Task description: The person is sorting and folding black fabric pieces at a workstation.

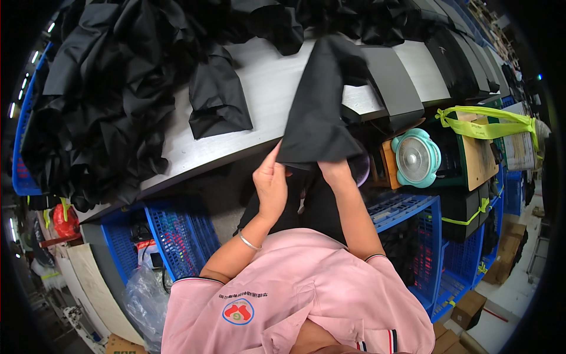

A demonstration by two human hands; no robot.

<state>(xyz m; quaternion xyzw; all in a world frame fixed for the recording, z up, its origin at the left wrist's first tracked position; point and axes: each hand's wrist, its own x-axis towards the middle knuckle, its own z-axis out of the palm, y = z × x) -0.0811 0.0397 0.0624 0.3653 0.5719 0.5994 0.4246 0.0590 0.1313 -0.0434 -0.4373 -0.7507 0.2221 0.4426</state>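
Note:
A black fabric piece (318, 112) hangs over the front edge of the grey worktable (271, 82). My left hand (271, 183) pinches its lower left corner with thumb and fingers. My right hand (336, 171) grips the lower edge of the same piece, its fingers partly hidden under the cloth. A second black fabric piece (217, 97) lies flat on the table to the left. A big heap of black fabric (100, 100) covers the table's left and far side.
Stacks of folded black pieces (448, 53) line the table's right end. A small teal fan (416, 157) sits below the table beside a box tied with yellow-green strap (489, 127). Blue plastic crates (183, 236) stand under the table on both sides. Cardboard boxes (469, 310) lie on the floor at right.

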